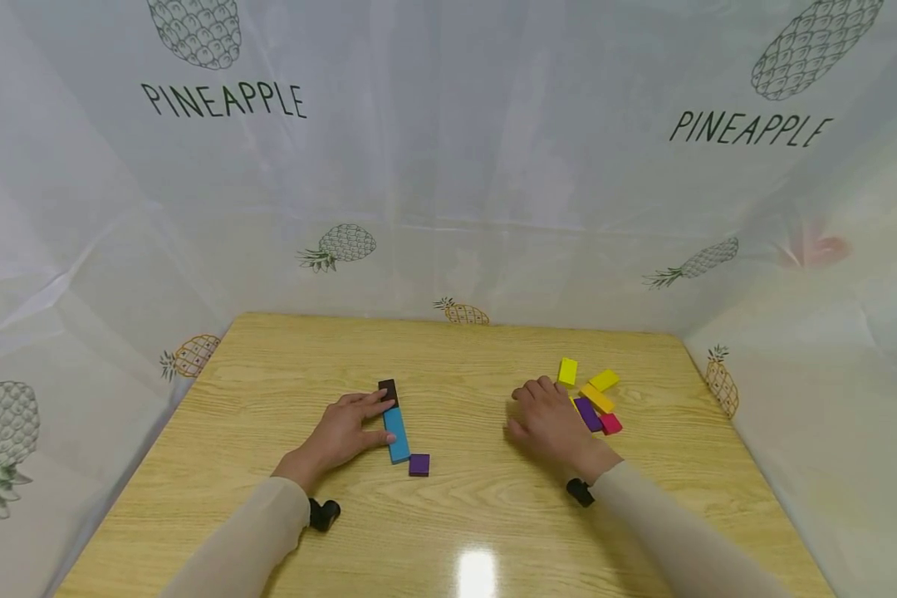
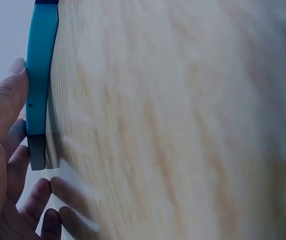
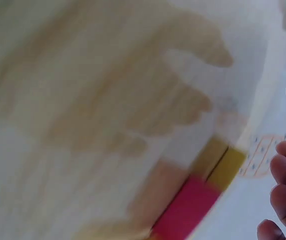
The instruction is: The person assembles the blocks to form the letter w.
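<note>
Close to us, our two sleeves reach out over the wooden counter. Our left hand lies flat with its fingers straight, and the fingertips touch the side of the long blue block. It grips nothing. The blue block lies flat near the middle of the counter, its long way running from us toward the far wall. A dark brown block sits right at its far end. A small purple block lies just beside its near end. Our right hand rests on the counter with its fingers loosely bent, holding nothing. Just beside it lie yellow blocks, a purple block and a pink block.
</note>
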### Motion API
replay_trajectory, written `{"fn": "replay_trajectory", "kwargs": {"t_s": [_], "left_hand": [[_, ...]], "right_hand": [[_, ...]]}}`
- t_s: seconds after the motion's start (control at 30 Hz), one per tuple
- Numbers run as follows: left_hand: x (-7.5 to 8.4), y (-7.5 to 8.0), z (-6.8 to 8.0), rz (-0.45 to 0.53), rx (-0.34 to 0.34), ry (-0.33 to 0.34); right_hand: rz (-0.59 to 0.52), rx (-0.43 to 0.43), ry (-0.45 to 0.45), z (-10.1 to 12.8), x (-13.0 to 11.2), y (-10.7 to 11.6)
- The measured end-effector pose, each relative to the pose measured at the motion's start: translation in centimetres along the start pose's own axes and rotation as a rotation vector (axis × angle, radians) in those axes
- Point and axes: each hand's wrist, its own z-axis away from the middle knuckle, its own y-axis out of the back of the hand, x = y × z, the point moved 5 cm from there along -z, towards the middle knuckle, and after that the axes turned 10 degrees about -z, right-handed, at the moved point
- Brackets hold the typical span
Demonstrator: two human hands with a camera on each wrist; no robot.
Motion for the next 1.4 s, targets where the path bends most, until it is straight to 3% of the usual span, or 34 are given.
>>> {"fn": "replay_trajectory", "kwargs": {"t_s": [0.37, 0.7, 1.17, 1.27, 1.4], "left_hand": [[-0.1, 0.0, -0.2, -0.009, 0.000, 0.003], [0.1, -0.3, -0.1, 0.001, -0.009, 0.010], [0.1, -0.1, -0.1, 0.001, 0.001, 0.012], [0.1, -0.1, -0.1, 0.001, 0.003, 0.010], [0.1, -0.1, -0.1, 0.006, 0.004, 0.011]], "right_hand": [[0.091, 0.008, -0.066, 0.7, 2.8, 0.6], [0.107, -0.012, -0.038, 0.9, 2.8, 0.0], [0.035, -0.054, 0.032, 1.0, 2.1, 0.0], [0.048, -0.012, -0.002, 1.1, 2.2, 0.3], [0.047, 0.016, -0.123, 1.2, 2.9, 0.4]]}}
